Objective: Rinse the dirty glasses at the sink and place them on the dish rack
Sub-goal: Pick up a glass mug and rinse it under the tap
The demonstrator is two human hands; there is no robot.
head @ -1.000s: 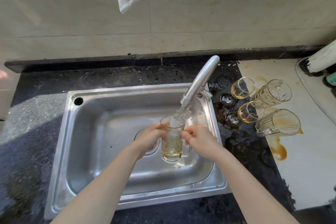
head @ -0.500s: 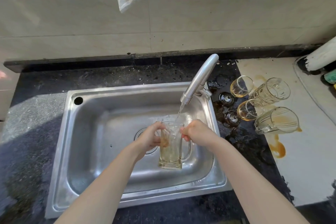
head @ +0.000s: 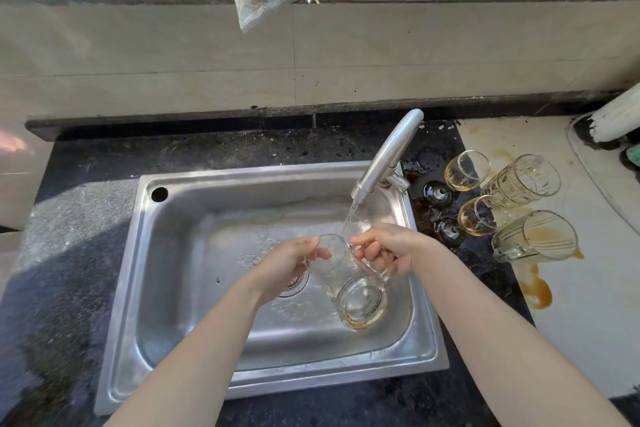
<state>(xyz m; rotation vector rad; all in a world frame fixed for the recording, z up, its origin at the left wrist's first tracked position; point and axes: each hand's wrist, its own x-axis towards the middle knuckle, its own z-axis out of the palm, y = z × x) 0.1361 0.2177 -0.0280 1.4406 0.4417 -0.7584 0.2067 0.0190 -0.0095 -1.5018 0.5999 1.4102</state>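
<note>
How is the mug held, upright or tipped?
Tipped. The mug slants over the sink, its base toward the camera; the left hand grips its body, the right hand its handle.

Clear handled glass mug (head: 349, 281), tilted, mouth toward 11 o'clock, base toward 5 o'clock, amber dregs at bottom, above stainless sink (head: 194, 288) basin. At sink's 3 o'clock: four amber-stained glasses (head: 519, 182), lying on sides, clustered.

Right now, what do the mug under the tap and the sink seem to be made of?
Glass mug: clear, glossy glass; the sink shows through its wall. Sink: probably stainless steel, brushed grey, with soft reflections of the light.
</note>
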